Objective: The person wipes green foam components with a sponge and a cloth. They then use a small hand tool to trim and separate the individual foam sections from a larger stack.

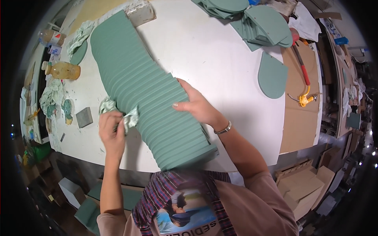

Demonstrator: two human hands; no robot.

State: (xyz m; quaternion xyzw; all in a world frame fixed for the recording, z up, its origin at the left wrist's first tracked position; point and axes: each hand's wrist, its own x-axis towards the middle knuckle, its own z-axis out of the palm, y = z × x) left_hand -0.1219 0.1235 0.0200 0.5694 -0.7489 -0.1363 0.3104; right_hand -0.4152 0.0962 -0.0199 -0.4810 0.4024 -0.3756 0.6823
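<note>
A long row of green rounded panels (145, 90), leaning closely one on another, runs across the white table from the far left toward my body. My left hand (112, 128) is closed on a crumpled white-and-green rag (130, 119), which touches the curved left edges of the panels. On the row's right side lies my right hand (199, 104), its thumb over the top edges and its fingers against the far side, partly hidden. A bracelet is on my right wrist.
A white-framed block (141, 13) stands by the row's far end. More green panels (265, 25) are piled at the back right, with a single panel (272, 75) nearer. At left are a jar of yellowish liquid (65, 70), rags (51, 96) and a grey block (84, 117).
</note>
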